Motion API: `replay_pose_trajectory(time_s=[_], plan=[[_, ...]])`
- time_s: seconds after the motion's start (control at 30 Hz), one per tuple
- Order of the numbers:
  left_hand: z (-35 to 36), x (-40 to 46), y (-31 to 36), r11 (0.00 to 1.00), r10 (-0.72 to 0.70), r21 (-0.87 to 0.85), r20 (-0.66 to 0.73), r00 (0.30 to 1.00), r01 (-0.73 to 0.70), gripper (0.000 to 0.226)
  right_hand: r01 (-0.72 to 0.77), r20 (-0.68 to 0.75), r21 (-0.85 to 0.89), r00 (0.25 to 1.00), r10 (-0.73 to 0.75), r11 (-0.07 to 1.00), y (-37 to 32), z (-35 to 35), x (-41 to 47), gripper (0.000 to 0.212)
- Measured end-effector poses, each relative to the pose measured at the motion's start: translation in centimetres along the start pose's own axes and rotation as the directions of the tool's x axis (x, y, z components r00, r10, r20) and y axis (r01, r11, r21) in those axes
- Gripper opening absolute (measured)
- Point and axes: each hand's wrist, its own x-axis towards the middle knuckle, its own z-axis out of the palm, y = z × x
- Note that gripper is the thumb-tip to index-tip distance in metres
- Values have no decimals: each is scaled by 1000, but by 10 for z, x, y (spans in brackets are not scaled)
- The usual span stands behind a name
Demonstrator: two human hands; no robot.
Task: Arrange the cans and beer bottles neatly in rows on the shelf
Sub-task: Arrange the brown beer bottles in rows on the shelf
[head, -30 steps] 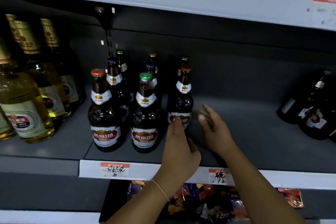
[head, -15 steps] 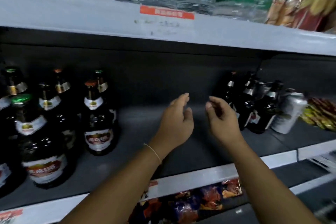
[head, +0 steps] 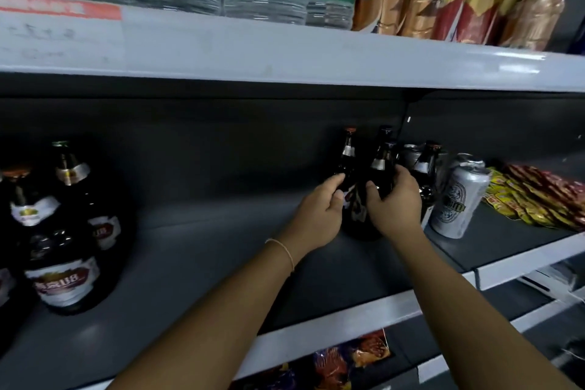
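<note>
You've got both hands on the cluster of dark brown glass beer bottles over on the right part of the dark grey metal shelf point(head: 221, 263). Your left hand point(head: 319, 215) has its fingers curled round the body of the back bottle with the orange cap point(head: 347, 155), and your right hand point(head: 395, 203) is wrapped round the nearer dark bottle with the silver neck label point(head: 378, 168). The two bottles sit pretty much touching each other between your hands.

What I'd watch for: dragging or lifting both at once means glass knocking glass, and if one hand goes faster than the other they'll clink hard or one tips. You're holding them around the shoulders and upper body, so the bases could swing out if you pull quickly.

Just beside your right hand there's a third dark bottle with a white neck label point(head: 424, 165), and right next to that a silver aluminium beer can with a green logo point(head: 459, 199). Swing your right elbow or the bottle outward and that can looks like an easy topple. It'd roll toward the yellow and red snack packets point(head: 531, 199) or off the front edge.

The other group, the dark bottles with white and red labels point(head: 63, 275), stands well apart on the left, so it's a long slide across bare shelf. Probably safer to carry than push, in my opinion, since tall bottles could catch and tip.
</note>
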Motion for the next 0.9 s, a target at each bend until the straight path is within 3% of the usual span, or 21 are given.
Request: replay_pose_trajectory(time_s=[0.13, 0.43, 0.57, 0.63, 0.73, 0.8, 0.9], plan=[[9, 9, -4, 999, -34, 3, -6, 999, 34, 46, -70, 62, -5, 996, 70, 998, 2, 6, 21, 61], [9, 8, -20, 983, -183, -33, -9, 983, 182, 57, -82, -56, 95, 995, 87, 992, 6, 19, 30, 44], [-3, -4, -23, 980, -197, 29, -4, 980, 197, 51, -67, 23, 205, 998, 63, 976, 4, 21, 15, 46], [-12, -9, -26, 979, -197, 59, 6, 980, 197, 52, -83, 95, 342, 994, 54, 936, -4, 19, 6, 35], [-23, -18, -31, 975, -211, 72, 26, 977, 209, 75, -75, 191, 490, 981, -22, 868, -23, 15, -4, 23], [-29, -25, -37, 973, -232, 18, 62, 971, 232, 80, -79, 258, 567, 962, -85, 820, -39, 13, -15, 17], [-43, -41, -46, 964, -230, -111, 99, 968, 241, 67, -110, 342, 657, 925, -165, 746, -64, 12, -32, 18]])
